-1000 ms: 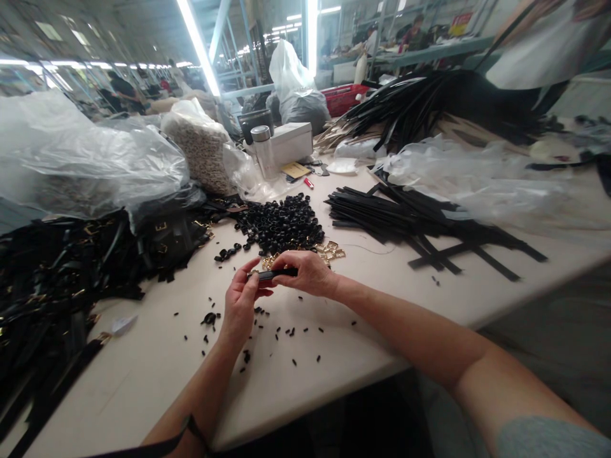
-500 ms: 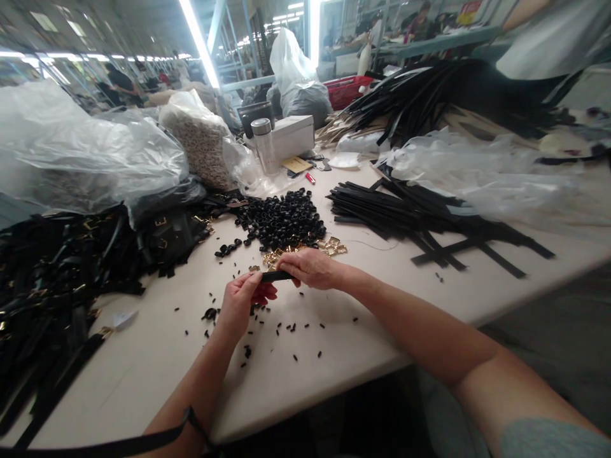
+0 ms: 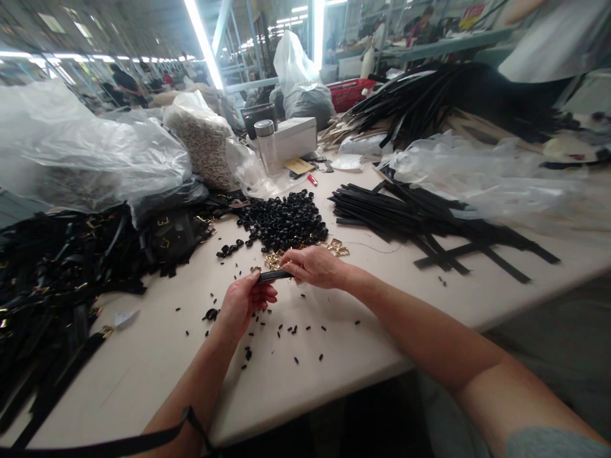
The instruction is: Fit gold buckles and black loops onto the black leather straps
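Note:
A short black strap (image 3: 273, 275) spans the gap between my two hands, just above the table. My left hand (image 3: 242, 301) pinches its left end between thumb and fingers. At the other end, the fingers of my right hand (image 3: 315, 267) are closed on the strap and hide its tip. Gold buckles (image 3: 273, 259) lie right behind my hands, partly covered by the right one. Beyond them is a heap of small black loops (image 3: 286, 219). Tiny black bits (image 3: 294, 329) are scattered on the table below my hands.
Finished-looking black straps with gold buckles (image 3: 162, 238) pile up at left. Flat black strips (image 3: 377, 210) lie at right beside crumpled clear plastic (image 3: 477, 172). A glass bottle (image 3: 268, 149), a white box (image 3: 294, 137) and a red lighter-like item (image 3: 312, 180) stand or lie behind. Another person (image 3: 554, 41) is at far right.
The strap has turned slightly, and a lighter edge now shows along it. My right fingers have shifted a little at its right end. The view has moved slightly.

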`<state>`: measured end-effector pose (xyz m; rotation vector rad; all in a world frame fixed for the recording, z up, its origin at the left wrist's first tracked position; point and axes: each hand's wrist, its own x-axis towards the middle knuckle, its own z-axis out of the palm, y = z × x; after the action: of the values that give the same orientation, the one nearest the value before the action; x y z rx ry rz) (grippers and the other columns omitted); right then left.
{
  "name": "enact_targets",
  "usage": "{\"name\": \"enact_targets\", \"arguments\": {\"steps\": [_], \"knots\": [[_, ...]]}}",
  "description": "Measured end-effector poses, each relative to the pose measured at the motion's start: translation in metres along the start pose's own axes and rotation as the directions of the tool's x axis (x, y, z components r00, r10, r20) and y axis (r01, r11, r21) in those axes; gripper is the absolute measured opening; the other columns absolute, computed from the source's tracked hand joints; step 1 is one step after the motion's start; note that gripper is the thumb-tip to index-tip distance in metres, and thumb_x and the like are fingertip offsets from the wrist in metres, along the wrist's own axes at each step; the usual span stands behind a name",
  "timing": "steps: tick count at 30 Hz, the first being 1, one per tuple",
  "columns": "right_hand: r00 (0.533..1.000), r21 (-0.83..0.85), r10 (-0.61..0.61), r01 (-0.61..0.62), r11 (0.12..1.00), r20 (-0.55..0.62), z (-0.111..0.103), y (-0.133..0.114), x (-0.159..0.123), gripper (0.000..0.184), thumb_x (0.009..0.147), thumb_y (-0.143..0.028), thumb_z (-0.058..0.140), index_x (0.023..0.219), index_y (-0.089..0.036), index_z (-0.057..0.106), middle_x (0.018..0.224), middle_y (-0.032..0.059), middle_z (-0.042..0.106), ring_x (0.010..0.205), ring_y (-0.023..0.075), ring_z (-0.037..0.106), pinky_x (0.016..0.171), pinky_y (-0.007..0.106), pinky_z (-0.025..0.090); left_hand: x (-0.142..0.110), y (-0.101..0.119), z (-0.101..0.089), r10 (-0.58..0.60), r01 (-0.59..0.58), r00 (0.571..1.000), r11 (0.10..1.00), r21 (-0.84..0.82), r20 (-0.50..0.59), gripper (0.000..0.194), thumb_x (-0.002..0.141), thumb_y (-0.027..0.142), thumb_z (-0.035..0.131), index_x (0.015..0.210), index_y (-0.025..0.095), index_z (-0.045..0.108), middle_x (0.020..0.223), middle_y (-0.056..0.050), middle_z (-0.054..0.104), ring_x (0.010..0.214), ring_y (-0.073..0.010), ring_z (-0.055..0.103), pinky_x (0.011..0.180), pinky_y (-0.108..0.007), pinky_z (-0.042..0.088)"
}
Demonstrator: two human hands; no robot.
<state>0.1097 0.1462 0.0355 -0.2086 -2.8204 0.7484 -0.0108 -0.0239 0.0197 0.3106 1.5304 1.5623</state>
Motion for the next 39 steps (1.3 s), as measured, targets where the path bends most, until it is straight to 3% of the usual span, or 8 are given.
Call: {"name": "enact_targets", "arguments": {"steps": [14, 21, 28, 34, 39], "knots": [[0.998, -0.022, -0.053, 0.053, 0.998, -0.019, 0.0020, 0.0032, -0.0021, 0.032, 0.078, -0.047, 0.068, 0.099, -0.023, 0.067, 0.072, -0.0012, 0.065, 0.061, 0.0105, 0.050, 0.057, 0.021, 0.028, 0.0026, -0.0030, -0.0026, -0.037, 0.038, 0.999, 0.999, -0.015, 0.037, 0.041, 0.075, 0.047, 0.063, 0.082, 0.007, 0.068, 0.063, -0.010, 0.068, 0.052, -0.0163, 0.062, 0.045, -0.022, 0.041], [0.996, -0.005, -0.076, 0.075, 0.997, -0.044, 0.0018, 0.0053, -0.0021, 0.025, 0.079, -0.043, 0.067, 0.089, -0.020, 0.070, 0.063, -0.0019, 0.060, 0.055, 0.0087, 0.045, 0.054, 0.022, 0.025, 0.0056, 0.0019, -0.0049, -0.021, 0.019, 0.999, 0.999, -0.046, -0.038, 0.039, 0.080, 0.052, 0.059, 0.084, 0.013, 0.058, 0.063, -0.007, 0.069, 0.049, -0.0147, 0.062, 0.043, -0.020, 0.040], [0.990, -0.115, -0.137, 0.132, 0.985, -0.038, 0.0040, 0.0058, -0.0030, 0.024, 0.082, -0.045, 0.064, 0.083, -0.022, 0.070, 0.068, -0.0011, 0.064, 0.057, 0.0094, 0.048, 0.054, 0.023, 0.022, 0.0040, 0.0002, -0.0035, 0.061, -0.061, 0.998, 0.997, -0.048, 0.008, 0.056, 0.071, 0.060, 0.067, 0.097, 0.010, 0.063, 0.064, -0.006, 0.068, 0.050, -0.0136, 0.061, 0.045, -0.019, 0.042], [0.988, -0.170, -0.147, 0.138, 0.976, -0.046, 0.0035, 0.0034, -0.0038, 0.023, 0.082, -0.044, 0.064, 0.084, -0.023, 0.070, 0.070, -0.0007, 0.068, 0.057, 0.0106, 0.052, 0.054, 0.024, 0.023, -0.0013, 0.0000, -0.0011, 0.190, -0.191, 0.980, 0.981, 0.018, 0.057, 0.047, 0.068, 0.047, 0.077, 0.098, 0.013, 0.064, 0.070, -0.005, 0.069, 0.055, -0.0121, 0.062, 0.050, -0.019, 0.044], [0.988, -0.170, -0.147, 0.135, 0.976, -0.057, 0.0028, 0.0027, -0.0040, 0.021, 0.082, -0.043, 0.065, 0.084, -0.023, 0.071, 0.072, -0.0006, 0.069, 0.058, 0.0109, 0.055, 0.054, 0.024, 0.024, -0.0038, -0.0030, -0.0011, 0.307, -0.322, 0.946, 0.924, 0.206, 0.101, 0.037, 0.068, 0.038, 0.079, 0.095, 0.015, 0.067, 0.076, -0.005, 0.071, 0.062, -0.0138, 0.064, 0.057, -0.022, 0.048]]}}
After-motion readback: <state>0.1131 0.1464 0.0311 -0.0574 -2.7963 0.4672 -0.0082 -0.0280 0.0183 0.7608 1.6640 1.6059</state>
